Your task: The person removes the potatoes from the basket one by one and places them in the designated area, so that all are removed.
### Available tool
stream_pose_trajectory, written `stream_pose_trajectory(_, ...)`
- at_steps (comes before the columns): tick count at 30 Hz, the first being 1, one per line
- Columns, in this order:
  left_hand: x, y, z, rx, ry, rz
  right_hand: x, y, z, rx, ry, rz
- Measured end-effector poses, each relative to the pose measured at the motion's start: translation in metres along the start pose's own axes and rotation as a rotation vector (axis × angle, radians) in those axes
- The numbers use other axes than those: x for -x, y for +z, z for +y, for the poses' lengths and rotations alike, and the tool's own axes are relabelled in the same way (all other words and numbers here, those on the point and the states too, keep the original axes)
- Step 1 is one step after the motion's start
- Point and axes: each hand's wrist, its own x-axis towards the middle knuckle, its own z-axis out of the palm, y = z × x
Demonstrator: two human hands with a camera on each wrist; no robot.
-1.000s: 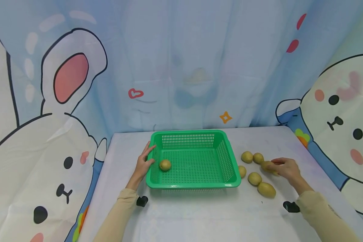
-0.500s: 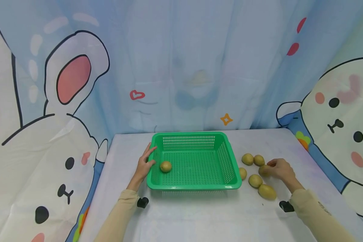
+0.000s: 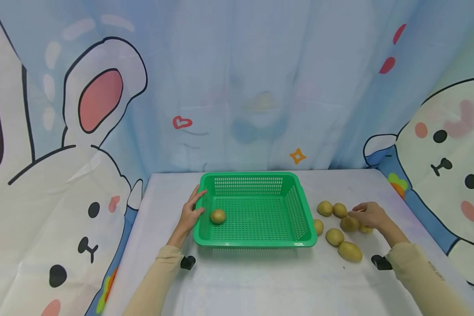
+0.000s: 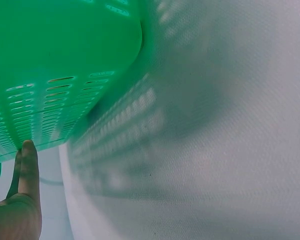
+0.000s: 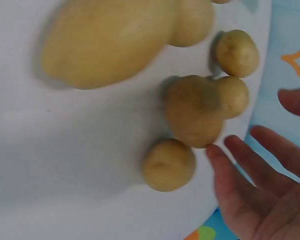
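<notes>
A green plastic basket (image 3: 254,244) stands on the table with one potato (image 3: 218,216) inside, near its left wall. My left hand (image 3: 188,218) lies at the basket's left side. Its straight fingers (image 4: 29,170) touch the slotted outer wall in the left wrist view, and the thumb is near the rim. To the basket's right, my right hand (image 3: 371,216) is over a brownish potato (image 3: 349,224) and a smaller potato (image 3: 366,229), partly hidden by the hand. In the right wrist view its relaxed fingers are spread, one fingertip (image 5: 212,150) at the brownish potato's edge.
Other potatoes lie right of the basket: two at the back (image 3: 325,208), one partly behind the basket's right rim (image 3: 318,227), a round one (image 3: 334,237) and a larger oblong one (image 3: 350,252) in front. A printed curtain (image 3: 260,87) hangs behind the white table (image 3: 260,285).
My right hand has shifted left, then slightly back right, over the brownish potato, uncovering more of it and a smaller potato beside it. The left hand and basket stay put.
</notes>
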Motion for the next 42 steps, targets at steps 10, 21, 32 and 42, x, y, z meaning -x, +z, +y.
stream_pose_trajectory(10,-0.001,0.000,-0.002,0.008,0.007,0.005,-0.005,-0.020,-0.030,-0.007,-0.069,-0.186)
stream_pose_trajectory(21,-0.002,0.000,-0.002,0.006,0.018,0.005,-0.008,-0.019,-0.097,-0.004,-0.189,-0.314)
stream_pose_trajectory(32,-0.002,-0.001,0.001,0.013,0.023,-0.005,-0.021,0.003,-0.166,-0.121,-0.328,-0.358)
stream_pose_trajectory(42,-0.003,-0.001,0.000,0.030,0.002,-0.008,-0.042,0.055,-0.212,-0.266,-0.342,-0.449)
